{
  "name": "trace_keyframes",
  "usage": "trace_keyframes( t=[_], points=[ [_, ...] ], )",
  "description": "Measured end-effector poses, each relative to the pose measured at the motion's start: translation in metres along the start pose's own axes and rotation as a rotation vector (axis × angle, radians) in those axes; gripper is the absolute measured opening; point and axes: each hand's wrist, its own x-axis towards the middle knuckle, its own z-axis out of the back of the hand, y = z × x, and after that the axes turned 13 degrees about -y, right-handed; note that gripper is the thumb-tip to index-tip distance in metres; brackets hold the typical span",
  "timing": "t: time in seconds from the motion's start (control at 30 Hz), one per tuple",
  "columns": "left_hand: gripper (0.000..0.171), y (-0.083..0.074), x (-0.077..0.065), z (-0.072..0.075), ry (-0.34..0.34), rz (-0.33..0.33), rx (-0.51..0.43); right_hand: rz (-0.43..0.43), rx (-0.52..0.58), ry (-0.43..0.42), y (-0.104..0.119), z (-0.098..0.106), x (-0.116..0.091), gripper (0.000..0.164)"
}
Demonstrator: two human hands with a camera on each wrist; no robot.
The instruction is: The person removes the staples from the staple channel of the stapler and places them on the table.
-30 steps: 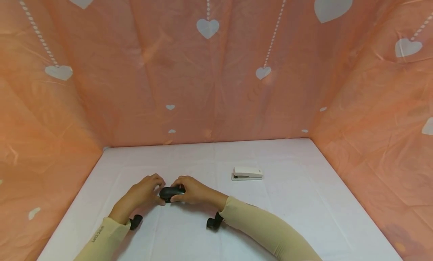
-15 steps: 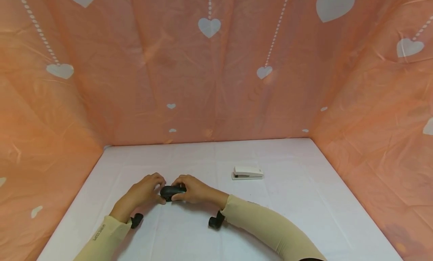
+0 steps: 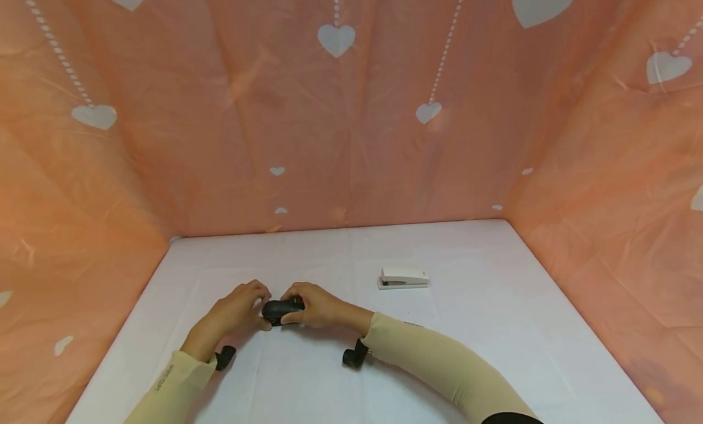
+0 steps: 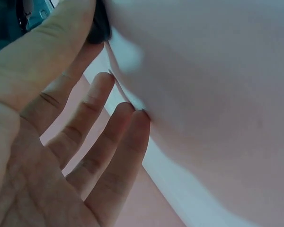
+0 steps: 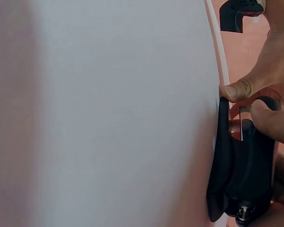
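Observation:
A black stapler (image 3: 276,310) sits low over the white table, left of the middle. My right hand (image 3: 315,306) grips its body from the right, with the thumb (image 5: 274,124) laid along the top in the right wrist view. From the left, my left hand (image 3: 240,305) holds the stapler's other end between thumb and index finger. In the left wrist view the left thumb hides most of that end (image 4: 101,26), and the other fingers (image 4: 97,97) extend loosely beside the tabletop. A gap shows between the stapler's upper body and its base (image 5: 220,165).
A white stapler (image 3: 403,278) stands farther back, right of the middle. White cloth (image 3: 467,308) covers the table. Orange curtains (image 3: 351,137) with white hearts enclose the back and both sides. A black wrist camera (image 3: 356,354) projects from each sleeve.

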Motion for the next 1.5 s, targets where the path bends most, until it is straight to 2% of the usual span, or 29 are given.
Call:
trace_keyframes(
  t=[0.2,0.27,0.43,0.63,0.8,1.03,1.3,1.5],
  points=[
    [0.049,0.0,-0.002,0.0,0.0,0.009,-0.008,-0.011,0.019,0.01,0.0,0.0,-0.001,0.034],
    [0.049,0.001,-0.004,0.001,0.002,0.005,-0.017,-0.039,0.071,-0.005,0.001,0.001,-0.002,0.034],
    [0.051,0.004,-0.006,0.006,-0.004,0.01,-0.011,-0.039,0.141,-0.057,0.003,0.001,0.0,0.035],
    [0.05,0.002,-0.004,0.007,-0.001,-0.017,-0.024,-0.036,0.077,-0.077,0.005,0.005,-0.003,0.036],
    [0.04,0.002,-0.005,0.004,-0.003,-0.025,-0.014,0.023,0.051,-0.075,0.004,0.013,-0.009,0.036],
    [0.034,0.002,-0.006,0.001,0.005,-0.037,-0.032,0.031,0.112,-0.115,0.001,0.027,-0.016,0.037],
    [0.033,0.0,-0.007,0.001,-0.002,-0.028,-0.024,0.041,0.133,-0.162,0.0,0.04,-0.024,0.034],
    [0.031,-0.002,-0.009,0.003,0.001,-0.022,-0.028,0.043,0.159,-0.166,-0.001,0.049,-0.029,0.032]
  ],
)
